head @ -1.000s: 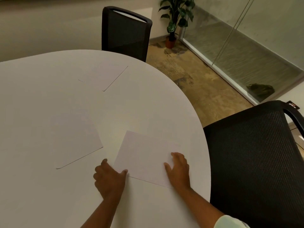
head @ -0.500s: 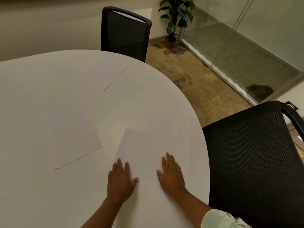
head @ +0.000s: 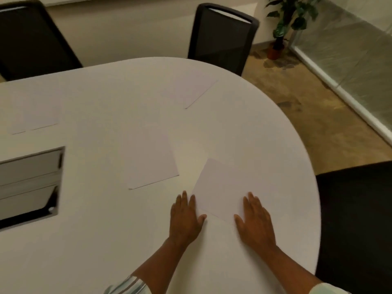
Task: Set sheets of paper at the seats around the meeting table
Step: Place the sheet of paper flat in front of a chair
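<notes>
Both hands flat on the white table (head: 89,251), fingers spread and gripping nothing: left hand (head: 185,219) at the near left corner of a sheet of paper (head: 220,187), right hand (head: 255,220) on its near right edge, in front of the black chair (head: 356,225) at right. Second sheet (head: 148,162) just to the left, apart from the first; third sheet (head: 193,92) farther off before the far chair (head: 222,39); fourth sheet (head: 34,115) at far left, beyond a recessed metal hatch (head: 29,183).

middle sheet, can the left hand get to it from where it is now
Probably yes: the left hand lies flat on the table, and the middle sheet sits just ahead of its fingertips with only bare tabletop between.
</notes>
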Tool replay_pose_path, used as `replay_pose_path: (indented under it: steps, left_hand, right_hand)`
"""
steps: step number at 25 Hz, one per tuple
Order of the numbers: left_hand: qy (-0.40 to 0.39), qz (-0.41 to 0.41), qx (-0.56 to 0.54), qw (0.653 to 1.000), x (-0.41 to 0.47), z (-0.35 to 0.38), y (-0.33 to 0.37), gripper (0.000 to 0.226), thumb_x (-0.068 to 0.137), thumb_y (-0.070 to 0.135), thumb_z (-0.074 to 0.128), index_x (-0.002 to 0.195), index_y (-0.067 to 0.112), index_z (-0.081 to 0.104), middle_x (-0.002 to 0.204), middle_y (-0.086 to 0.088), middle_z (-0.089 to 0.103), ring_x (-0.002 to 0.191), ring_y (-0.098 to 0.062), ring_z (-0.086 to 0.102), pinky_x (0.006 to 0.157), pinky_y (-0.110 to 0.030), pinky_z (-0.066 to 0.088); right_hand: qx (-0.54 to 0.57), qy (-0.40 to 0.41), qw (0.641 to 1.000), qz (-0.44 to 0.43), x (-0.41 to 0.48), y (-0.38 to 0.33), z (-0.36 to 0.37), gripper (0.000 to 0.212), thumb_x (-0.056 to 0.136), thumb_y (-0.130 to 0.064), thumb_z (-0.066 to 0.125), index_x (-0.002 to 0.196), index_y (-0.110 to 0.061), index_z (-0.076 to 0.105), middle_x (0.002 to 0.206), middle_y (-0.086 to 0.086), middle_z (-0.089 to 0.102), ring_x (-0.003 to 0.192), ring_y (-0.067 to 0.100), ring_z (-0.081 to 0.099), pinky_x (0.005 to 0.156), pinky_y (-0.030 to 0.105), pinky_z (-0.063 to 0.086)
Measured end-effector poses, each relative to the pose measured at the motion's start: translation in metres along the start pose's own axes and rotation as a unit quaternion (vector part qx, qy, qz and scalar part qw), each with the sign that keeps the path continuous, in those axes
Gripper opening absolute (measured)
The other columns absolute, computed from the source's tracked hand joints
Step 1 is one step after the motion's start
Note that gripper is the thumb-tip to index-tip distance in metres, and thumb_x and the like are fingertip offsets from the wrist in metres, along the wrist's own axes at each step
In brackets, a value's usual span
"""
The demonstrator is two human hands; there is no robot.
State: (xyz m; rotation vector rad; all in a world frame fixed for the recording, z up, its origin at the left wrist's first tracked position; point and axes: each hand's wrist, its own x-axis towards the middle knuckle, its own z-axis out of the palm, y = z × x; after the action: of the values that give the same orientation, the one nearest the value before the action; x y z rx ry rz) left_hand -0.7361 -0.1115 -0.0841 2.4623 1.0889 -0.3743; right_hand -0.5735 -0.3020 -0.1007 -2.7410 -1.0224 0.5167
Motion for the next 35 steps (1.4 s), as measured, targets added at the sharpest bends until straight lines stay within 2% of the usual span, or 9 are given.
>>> replay_pose_path:
  steps: [11, 18, 20, 22, 28, 30, 32, 34, 35]
  left_hand:
    - [0.109, -0.193, -0.186, 0.957, 0.022, -0.079, -0.132, 0.076, 0.108, 0.044, 0.051, 0.168, 0.011, 0.018, 0.177, -0.013, 0.013, 0.164, -0.032, 0.011, 0.132, -0.045, 0.012]
    - [0.185, -0.352, -0.493, 0.774, 0.069, -0.115, -0.188, 0.047, 0.098, 0.007, 0.054, 0.145, 0.009, 0.058, 0.142, -0.017, 0.065, 0.129, -0.033, 0.063, 0.113, -0.042, 0.049]
    - [0.174, -0.369, -0.596, 0.692, 0.081, -0.117, -0.199, 0.031, 0.094, 0.002, 0.052, 0.12, 0.01, 0.067, 0.11, -0.017, 0.072, 0.092, -0.031, 0.069, 0.085, -0.041, 0.059]
    - [0.156, -0.369, -0.658, 0.637, 0.089, -0.121, -0.207, 0.013, 0.094, 0.002, 0.052, 0.094, 0.009, 0.062, 0.085, -0.016, 0.062, 0.07, -0.028, 0.055, 0.062, -0.036, 0.048]
    - [0.108, -0.34, -0.642, 0.679, 0.104, -0.128, -0.216, 0.04, 0.109, 0.04, 0.053, 0.094, 0.008, 0.073, 0.064, -0.001, 0.068, 0.045, -0.015, 0.057, 0.05, -0.028, 0.045]
    - [0.098, -0.326, -0.654, 0.676, 0.107, -0.132, -0.217, 0.047, 0.109, 0.047, 0.049, 0.104, 0.008, 0.075, 0.077, -0.004, 0.077, 0.058, -0.018, 0.071, 0.056, -0.03, 0.055]
    - [0.082, -0.317, -0.687, 0.649, 0.107, -0.133, -0.218, 0.049, 0.109, 0.051, 0.048, 0.112, 0.009, 0.072, 0.1, -0.011, 0.081, 0.087, -0.027, 0.078, 0.072, -0.037, 0.062]
    - [0.07, -0.309, -0.713, 0.626, 0.1, -0.131, -0.214, 0.041, 0.109, 0.044, 0.053, 0.117, 0.009, 0.072, 0.108, -0.013, 0.081, 0.1, -0.032, 0.078, 0.084, -0.045, 0.065]
    - [0.067, -0.307, -0.7, 0.641, 0.096, -0.128, -0.213, 0.03, 0.108, 0.032, 0.058, 0.119, 0.007, 0.073, 0.107, -0.012, 0.082, 0.097, -0.032, 0.079, 0.086, -0.047, 0.066]
  right_hand:
    - [0.001, -0.05, 0.973, -0.227, 0.082, -0.205, 0.02, 0.084, 0.105, -0.057, 0.04, 0.166, -0.01, 0.008, 0.176, 0.009, 0.004, 0.163, 0.025, 0.005, 0.13, 0.04, 0.011]
    - [-0.06, -0.13, 0.943, -0.299, 0.134, -0.283, 0.041, 0.083, 0.107, -0.057, 0.035, 0.166, -0.008, 0.003, 0.176, 0.012, 0.0, 0.162, 0.029, -0.001, 0.13, 0.045, 0.008]
    - [-0.078, -0.142, 0.94, -0.301, 0.137, -0.284, 0.046, 0.083, 0.107, -0.057, 0.035, 0.165, -0.007, 0.005, 0.175, 0.013, 0.0, 0.162, 0.031, -0.001, 0.131, 0.047, 0.01]
    - [-0.083, -0.14, 0.938, -0.306, 0.135, -0.281, 0.051, 0.082, 0.107, -0.057, 0.036, 0.165, -0.007, 0.008, 0.175, 0.014, 0.0, 0.162, 0.032, 0.0, 0.131, 0.048, 0.012]
    - [-0.083, -0.142, 0.936, -0.31, 0.113, -0.269, 0.056, 0.079, 0.107, -0.058, 0.031, 0.165, -0.009, 0.009, 0.176, 0.012, 0.0, 0.162, 0.03, -0.001, 0.13, 0.047, 0.011]
    - [-0.088, -0.148, 0.934, -0.312, 0.104, -0.264, 0.059, 0.079, 0.107, -0.059, 0.029, 0.165, -0.01, 0.008, 0.176, 0.011, -0.001, 0.162, 0.029, -0.002, 0.13, 0.047, 0.01]
    - [-0.089, -0.154, 0.932, -0.316, 0.094, -0.257, 0.061, 0.079, 0.107, -0.06, 0.027, 0.166, -0.011, 0.008, 0.176, 0.01, -0.002, 0.162, 0.029, -0.003, 0.13, 0.048, 0.01]
    - [-0.09, -0.158, 0.931, -0.318, 0.083, -0.25, 0.062, 0.079, 0.106, -0.062, 0.025, 0.166, -0.013, 0.007, 0.176, 0.009, -0.002, 0.162, 0.028, -0.003, 0.13, 0.047, 0.01]
    - [-0.088, -0.16, 0.931, -0.317, 0.077, -0.247, 0.061, 0.08, 0.106, -0.063, 0.024, 0.166, -0.014, 0.006, 0.176, 0.008, -0.002, 0.163, 0.028, -0.002, 0.13, 0.047, 0.011]
